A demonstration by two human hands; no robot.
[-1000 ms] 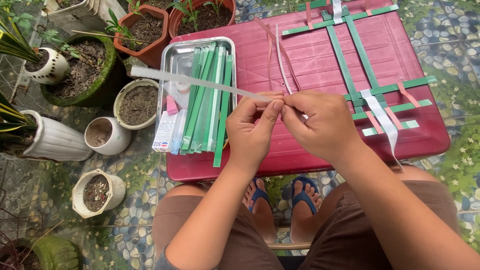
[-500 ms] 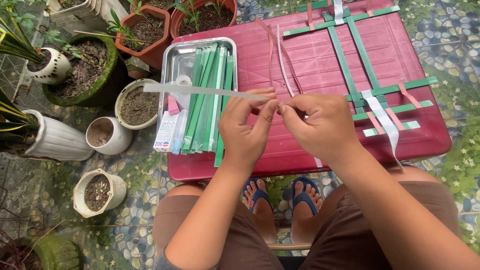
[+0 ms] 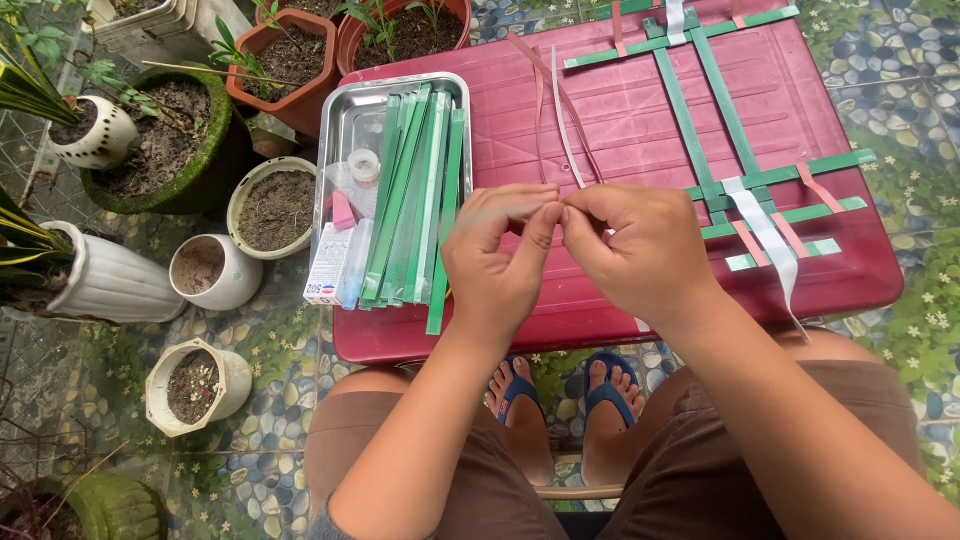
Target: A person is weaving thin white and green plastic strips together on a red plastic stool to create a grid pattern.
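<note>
My left hand (image 3: 497, 262) and my right hand (image 3: 640, 250) meet fingertip to fingertip over the red plastic table (image 3: 620, 120). Together they pinch a thin white paper strip (image 3: 505, 208), which is blurred and mostly hidden by my fingers. A short white end (image 3: 641, 324) shows below my right hand. Left of my hands a metal tray (image 3: 345, 125) holds a bundle of green paper strips (image 3: 415, 195). A lattice of woven green strips (image 3: 720, 150) with white and pink pieces lies on the table to the right.
The tray also holds a small tape roll (image 3: 363, 165), a pink-capped tube (image 3: 343, 212) and a small box (image 3: 326, 265). Loose pink and white strips (image 3: 560, 110) lie mid-table. Several plant pots (image 3: 268, 205) stand on the pebbled ground at left. My sandalled feet (image 3: 565, 400) show under the table.
The white strip stuck out far to the left of my hands before; now only a short blurred bit shows there. My hands stay together in the same place.
</note>
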